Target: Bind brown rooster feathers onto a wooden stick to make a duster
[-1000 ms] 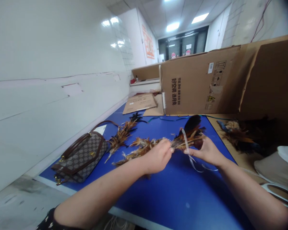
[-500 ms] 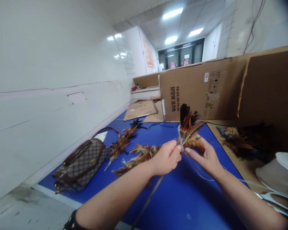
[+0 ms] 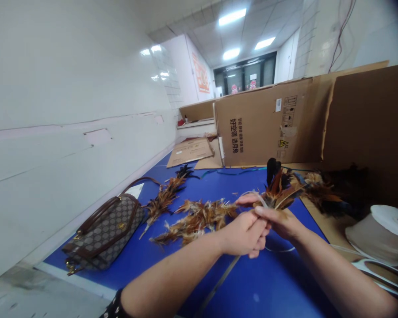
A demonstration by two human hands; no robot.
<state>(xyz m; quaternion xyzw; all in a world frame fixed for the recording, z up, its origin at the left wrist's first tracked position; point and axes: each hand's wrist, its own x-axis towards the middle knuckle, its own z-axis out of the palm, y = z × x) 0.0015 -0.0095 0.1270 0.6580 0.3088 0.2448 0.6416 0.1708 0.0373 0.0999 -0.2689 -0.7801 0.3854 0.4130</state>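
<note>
- A brown-and-black feather bundle (image 3: pixel 280 191) is clasped at its stems by the left hand (image 3: pixel 248 234) and right hand (image 3: pixel 283 223) together.
- Its tips are pointed toward the blue counter's (image 3: pixel 252 282) far right edge.

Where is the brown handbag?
In the head view the handbag lies at the left, on the near corner of the blue table by the white wall, with loose feathers just to its right.

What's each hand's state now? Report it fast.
Left hand: closed fist, contents hidden.
Right hand: closed, pinching the feather bundle.
</note>
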